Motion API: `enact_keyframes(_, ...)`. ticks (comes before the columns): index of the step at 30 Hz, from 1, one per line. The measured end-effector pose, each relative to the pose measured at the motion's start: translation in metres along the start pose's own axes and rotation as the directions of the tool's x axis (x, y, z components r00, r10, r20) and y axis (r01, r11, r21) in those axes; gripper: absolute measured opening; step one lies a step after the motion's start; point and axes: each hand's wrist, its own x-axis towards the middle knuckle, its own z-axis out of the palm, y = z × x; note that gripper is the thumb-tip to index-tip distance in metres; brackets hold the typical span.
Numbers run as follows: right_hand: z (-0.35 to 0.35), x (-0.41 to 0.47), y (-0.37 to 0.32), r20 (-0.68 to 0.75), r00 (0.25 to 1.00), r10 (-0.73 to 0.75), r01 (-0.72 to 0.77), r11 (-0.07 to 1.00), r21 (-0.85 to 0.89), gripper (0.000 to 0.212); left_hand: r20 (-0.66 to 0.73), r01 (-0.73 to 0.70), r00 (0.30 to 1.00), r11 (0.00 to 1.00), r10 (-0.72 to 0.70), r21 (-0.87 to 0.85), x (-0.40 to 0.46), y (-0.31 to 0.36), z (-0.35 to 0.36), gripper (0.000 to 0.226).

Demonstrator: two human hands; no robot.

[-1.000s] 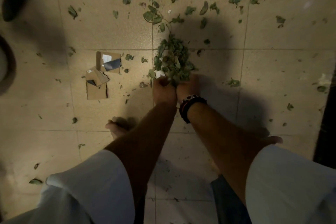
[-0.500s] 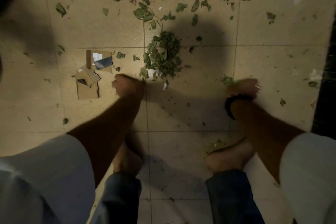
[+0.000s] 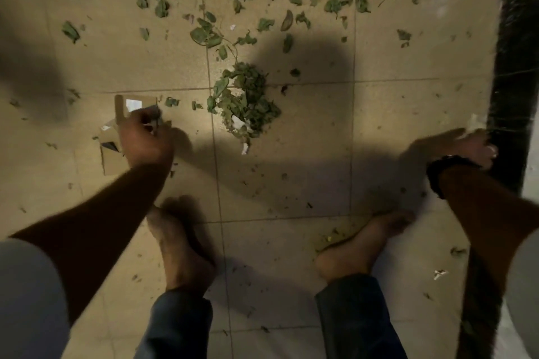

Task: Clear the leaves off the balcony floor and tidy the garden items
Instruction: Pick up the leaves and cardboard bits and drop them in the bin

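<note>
Two hands work apart: left hand [image 3: 145, 140] curls its fingers onto the torn cardboard scraps [image 3: 116, 137], apparently pinching one. Right of it lies the leaf pile [image 3: 243, 102], nearer this hand. Right hand [image 3: 469, 146], blurred, grip unreadable, reaches the dark floor edge [image 3: 513, 67].

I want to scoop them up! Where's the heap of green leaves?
In the head view, the heap of green leaves lies mid-floor, right of the torn brown cardboard pieces under the left hand.
</note>
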Motion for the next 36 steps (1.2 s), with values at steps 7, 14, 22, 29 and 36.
enact_keyframes(7, 0.019, 0.017, -0.003, 0.241, 0.956, -0.166, 0.267, 0.831, -0.488, 0.076, -0.105, 0.062, 0.993, 0.996, -0.054, 0.07, 0.011, -0.025, -0.014, 0.023)
enact_keyframes(14, 0.089, -0.137, -0.077, 0.258, 0.614, -0.746, 0.784, 0.613, -0.095, 0.083, 0.024, 0.039, 0.999, 0.999, -0.039, 0.004, -0.012, 0.007, 0.017, 0.023)
enact_keyframes(22, 0.091, -0.145, -0.132, 0.118, 0.667, -0.736, 0.736, 0.675, 0.051, 0.078, 0.164, -0.1, 0.983, 0.991, 0.084, 0.094, 0.005, 0.039, 0.049, 0.034)
enact_keyframes(29, 0.084, -0.159, -0.171, 0.369, 0.56, -0.742, 0.824, 0.544, -0.155, 0.083, 0.474, -0.308, 0.858, 0.936, 0.197, 0.169, 0.004, 0.075, 0.076, 0.039)
enact_keyframes(36, 0.072, -0.135, -0.198, 0.196, 0.54, -0.819, 0.83, 0.557, 0.04, 0.07, 0.219, -0.344, 0.924, 0.931, 0.313, 0.119, 0.035, 0.047, 0.038, 0.029)
